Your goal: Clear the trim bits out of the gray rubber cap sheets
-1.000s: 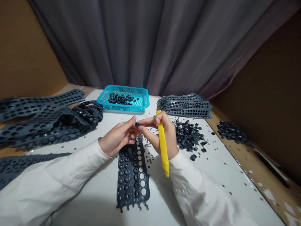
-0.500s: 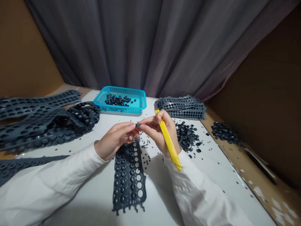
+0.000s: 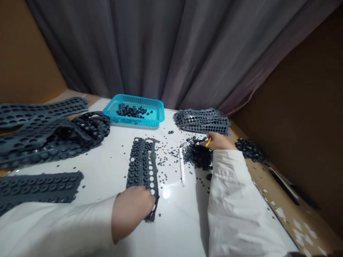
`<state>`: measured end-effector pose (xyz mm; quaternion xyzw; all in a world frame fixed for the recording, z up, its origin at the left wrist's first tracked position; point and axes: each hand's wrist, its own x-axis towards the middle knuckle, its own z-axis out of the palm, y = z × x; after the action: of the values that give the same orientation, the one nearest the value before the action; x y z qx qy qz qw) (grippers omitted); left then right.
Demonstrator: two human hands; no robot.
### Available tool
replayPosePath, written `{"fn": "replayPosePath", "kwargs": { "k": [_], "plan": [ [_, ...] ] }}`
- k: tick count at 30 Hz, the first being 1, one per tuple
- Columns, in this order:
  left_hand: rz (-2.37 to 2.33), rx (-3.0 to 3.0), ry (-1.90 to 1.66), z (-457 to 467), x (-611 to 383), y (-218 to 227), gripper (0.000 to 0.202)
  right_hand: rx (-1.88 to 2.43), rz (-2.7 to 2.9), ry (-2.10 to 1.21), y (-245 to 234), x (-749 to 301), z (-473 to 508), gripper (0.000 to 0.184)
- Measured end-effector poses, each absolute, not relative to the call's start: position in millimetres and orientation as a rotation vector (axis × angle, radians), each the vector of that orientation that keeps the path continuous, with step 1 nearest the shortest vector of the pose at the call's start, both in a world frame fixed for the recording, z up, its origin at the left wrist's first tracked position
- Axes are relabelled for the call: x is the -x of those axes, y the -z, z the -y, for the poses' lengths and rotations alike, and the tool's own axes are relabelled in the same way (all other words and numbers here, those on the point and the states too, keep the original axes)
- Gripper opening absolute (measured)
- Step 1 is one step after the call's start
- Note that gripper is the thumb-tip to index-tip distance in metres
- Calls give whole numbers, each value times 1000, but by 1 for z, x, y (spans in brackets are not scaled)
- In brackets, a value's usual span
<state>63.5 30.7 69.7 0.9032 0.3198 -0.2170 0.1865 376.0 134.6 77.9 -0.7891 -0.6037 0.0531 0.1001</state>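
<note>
Hands parted — left hand (image 3: 132, 210) onto strip (image 3: 141, 160), right hand (image 3: 219, 141) with tool (image 3: 208, 142) to pile (image 3: 197, 155)

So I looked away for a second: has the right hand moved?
Yes. The right hand, gripping the yellow tool, has left the rubber strip and gone right to the pile of loose rings beside it.

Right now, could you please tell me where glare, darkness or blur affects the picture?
Head view: a bright glare spot on the white table beside the rubber strip; the right hand and its yellow tool are slightly blurred; the far right is dim, and edges bow from wide-angle distortion.
</note>
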Motion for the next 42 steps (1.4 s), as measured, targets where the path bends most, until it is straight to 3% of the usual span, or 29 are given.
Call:
{"fn": "replayPosePath", "kwargs": {
  "k": [6, 10, 13, 16, 18, 24, 42],
  "plan": [
    [-870, -2426, 403, -33, -41, -78, 12, 2290, 1665, -291, -97, -356, -129, 21],
    [-810, -2351, 282, -59, -32, -85, 26, 1921, 1619, -664, -97, -316, -127, 22],
    [-819, -2378, -9, -101, -32, -75, 15, 1654, 1637, -779, -82, -274, -125, 26],
    [-1018, -2467, -372, -139, -37, -57, 14, 1535, 1506, -992, -56, -238, -124, 28],
    [-1039, -2482, -416, -154, -42, -46, 16, 1520, 1432, -995, -37, -224, -124, 26],
    [-1032, -2511, -355, -167, -54, -34, 12, 1546, 1336, -1001, -7, -216, -125, 24],
    [-816, -2834, -9, -175, -65, -37, 11, 1495, 1602, -765, -4, -209, -127, 26]
  ]
}}
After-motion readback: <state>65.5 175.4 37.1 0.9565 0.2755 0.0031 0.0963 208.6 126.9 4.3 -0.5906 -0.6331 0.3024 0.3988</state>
